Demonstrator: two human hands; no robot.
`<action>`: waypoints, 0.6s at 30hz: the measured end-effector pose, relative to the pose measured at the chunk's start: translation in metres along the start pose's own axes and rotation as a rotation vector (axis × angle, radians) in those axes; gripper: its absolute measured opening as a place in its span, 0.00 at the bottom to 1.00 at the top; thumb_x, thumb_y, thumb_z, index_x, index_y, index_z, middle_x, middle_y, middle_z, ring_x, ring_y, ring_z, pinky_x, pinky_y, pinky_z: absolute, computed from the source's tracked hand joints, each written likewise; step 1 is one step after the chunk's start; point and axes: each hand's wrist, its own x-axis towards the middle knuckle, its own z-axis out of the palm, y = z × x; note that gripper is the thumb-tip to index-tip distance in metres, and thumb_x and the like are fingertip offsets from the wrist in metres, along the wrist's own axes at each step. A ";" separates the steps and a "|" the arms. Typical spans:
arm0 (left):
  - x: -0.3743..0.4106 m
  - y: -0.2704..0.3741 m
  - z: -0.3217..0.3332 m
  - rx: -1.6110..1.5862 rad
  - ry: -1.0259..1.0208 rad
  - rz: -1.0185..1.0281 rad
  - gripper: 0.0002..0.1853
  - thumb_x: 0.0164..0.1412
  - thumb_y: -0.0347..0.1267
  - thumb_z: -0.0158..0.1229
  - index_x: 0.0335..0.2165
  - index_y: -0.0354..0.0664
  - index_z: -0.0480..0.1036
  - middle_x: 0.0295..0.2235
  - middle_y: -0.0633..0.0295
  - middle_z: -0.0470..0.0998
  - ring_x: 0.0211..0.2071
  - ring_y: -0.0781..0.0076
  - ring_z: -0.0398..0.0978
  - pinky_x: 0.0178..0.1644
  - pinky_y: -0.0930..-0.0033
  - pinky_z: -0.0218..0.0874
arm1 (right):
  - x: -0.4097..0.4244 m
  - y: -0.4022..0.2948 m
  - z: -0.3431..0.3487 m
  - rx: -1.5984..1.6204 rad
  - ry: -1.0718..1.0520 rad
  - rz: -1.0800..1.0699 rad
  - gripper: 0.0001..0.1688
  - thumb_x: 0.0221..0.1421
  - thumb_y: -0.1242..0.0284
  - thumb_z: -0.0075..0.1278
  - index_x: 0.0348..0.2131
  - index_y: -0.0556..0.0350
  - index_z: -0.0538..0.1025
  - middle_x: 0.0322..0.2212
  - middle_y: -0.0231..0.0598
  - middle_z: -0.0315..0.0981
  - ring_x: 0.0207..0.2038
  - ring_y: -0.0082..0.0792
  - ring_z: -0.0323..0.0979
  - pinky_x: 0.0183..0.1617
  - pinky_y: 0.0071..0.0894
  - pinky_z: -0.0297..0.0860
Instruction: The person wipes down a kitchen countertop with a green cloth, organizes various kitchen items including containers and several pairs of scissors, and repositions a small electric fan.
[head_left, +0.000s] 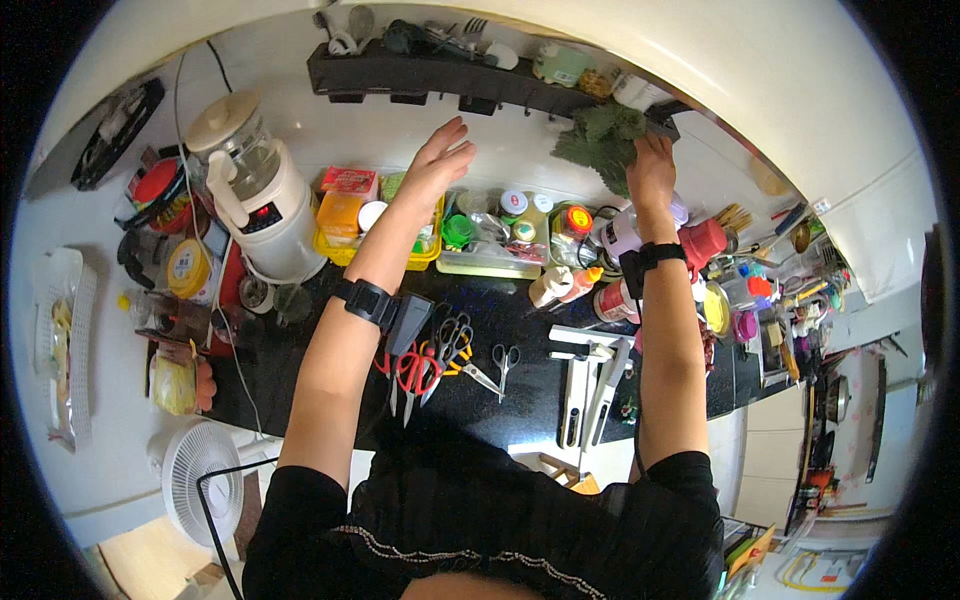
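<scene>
My right hand (651, 171) is raised at the wall with a crumpled dark green cloth (600, 141) in its fingers. The cloth hangs against the right end of a black wall shelf (420, 75) and partly covers it. My left hand (442, 161) is empty, fingers apart, in front of the white wall below that shelf. Under my left forearm stands a yellow basket (341, 253) with boxes in it. Between my arms on the black counter (465, 292) lie several scissors, among them a red-handled pair (417, 371) and a small grey pair (505, 361).
A cream electric kettle (262, 202) stands at the left, its cord trailing down. A clear bin (491, 262) of jars sits against the wall. White folding knives or similar tools (592, 390) lie at the right. Bottles and utensils crowd the right side; a white fan (206, 484) stands lower left.
</scene>
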 end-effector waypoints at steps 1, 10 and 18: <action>0.001 0.000 0.000 0.006 0.007 -0.008 0.32 0.62 0.33 0.50 0.62 0.45 0.51 0.62 0.56 0.54 0.62 0.60 0.55 0.62 0.59 0.51 | -0.002 0.007 0.001 0.001 0.019 0.026 0.23 0.36 0.82 0.50 0.39 0.56 0.75 0.44 0.43 0.71 0.49 0.46 0.65 0.52 0.39 0.66; 0.012 -0.009 0.005 0.091 0.107 0.029 0.37 0.60 0.42 0.53 0.63 0.48 0.48 0.64 0.53 0.48 0.66 0.58 0.44 0.66 0.58 0.38 | -0.014 0.034 -0.007 0.230 0.097 0.772 0.23 0.46 0.74 0.47 0.45 0.57 0.73 0.35 0.57 0.76 0.38 0.59 0.74 0.43 0.51 0.69; 0.024 0.000 -0.003 0.156 0.200 0.048 0.41 0.61 0.48 0.51 0.64 0.44 0.45 0.65 0.50 0.45 0.66 0.59 0.40 0.66 0.63 0.33 | 0.008 -0.123 0.016 0.538 0.070 0.588 0.24 0.52 0.75 0.42 0.49 0.48 0.74 0.43 0.52 0.73 0.44 0.54 0.71 0.47 0.45 0.68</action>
